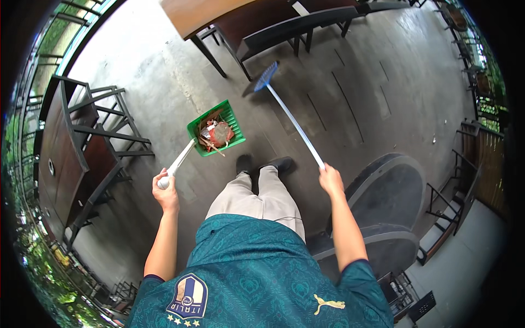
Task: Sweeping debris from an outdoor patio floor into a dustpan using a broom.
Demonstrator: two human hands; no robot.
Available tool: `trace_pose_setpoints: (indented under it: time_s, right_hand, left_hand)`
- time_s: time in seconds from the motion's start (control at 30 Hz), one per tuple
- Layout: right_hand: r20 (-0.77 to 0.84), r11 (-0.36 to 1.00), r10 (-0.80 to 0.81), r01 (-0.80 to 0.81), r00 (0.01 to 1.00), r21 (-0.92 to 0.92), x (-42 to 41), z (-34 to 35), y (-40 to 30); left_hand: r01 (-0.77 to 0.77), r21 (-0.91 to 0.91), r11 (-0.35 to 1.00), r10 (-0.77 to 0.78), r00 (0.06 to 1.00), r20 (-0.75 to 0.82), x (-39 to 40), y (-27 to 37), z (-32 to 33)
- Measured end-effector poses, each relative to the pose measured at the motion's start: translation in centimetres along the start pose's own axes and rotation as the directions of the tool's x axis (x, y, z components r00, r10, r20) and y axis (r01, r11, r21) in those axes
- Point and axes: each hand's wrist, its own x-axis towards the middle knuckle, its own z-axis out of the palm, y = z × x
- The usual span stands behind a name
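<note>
My left hand [166, 189] grips the pale handle [181, 159] of a green plastic dustpan [233, 123]. Inside the pan lies a heap of litter [217, 133], with reddish scraps, a grey clump, thin sticks and whitish bits; one stick pokes over the near rim. My right hand [331, 180] is closed around the end of a long, light-coloured broom handle [296, 125]. At its far end the blue broom head [266, 76] is ahead of the pan and to its right, apart from it, close to the legs of a dark bench. Its bristles are blurred.
A wooden table [205, 16] and a dark bench [299, 30] stand ahead. Dark wooden furniture [78, 151] with angled legs is at the left. Rounded dark panels [385, 192] lie near my right arm. Small white scraps [434, 139] dot the concrete floor [410, 94].
</note>
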Motion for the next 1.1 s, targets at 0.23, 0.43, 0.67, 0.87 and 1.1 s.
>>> trace_pose_setpoints:
  time_s: [0.23, 0.43, 0.67, 0.87, 1.1]
  right_hand:
    - [0.117, 0.989, 0.094, -0.107, 0.989, 0.106, 3.5, 3.6, 1.0]
    - [0.100, 0.987, 0.144, -0.150, 0.984, 0.056, -7.2, 4.5, 16.9]
    - [0.059, 0.954, 0.300, -0.300, 0.952, -0.020, -15.4, 1.2, 20.4]
    - [0.015, 0.981, 0.160, -0.161, 0.987, 0.105, -15.8, 1.7, 17.9]
    - [0.052, 0.982, 0.072, -0.080, 0.996, 0.169, -11.2, 6.7, 10.8]
  left_hand:
    - [-0.031, -0.009, 0.999, 0.031, 0.997, 0.072, -0.3, 3.8, 2.8]
    - [-0.103, -0.045, 0.994, 0.108, 0.987, 0.120, -0.3, 5.8, 6.1]
    - [-0.173, -0.034, 0.984, 0.177, 0.966, 0.191, 0.1, 7.4, 8.2]
    - [-0.129, -0.121, 0.984, 0.153, 0.964, 0.216, 1.3, 11.2, 8.5]
    - [-0.112, -0.141, 0.984, 0.145, 0.956, 0.256, 5.4, 16.6, 4.9]
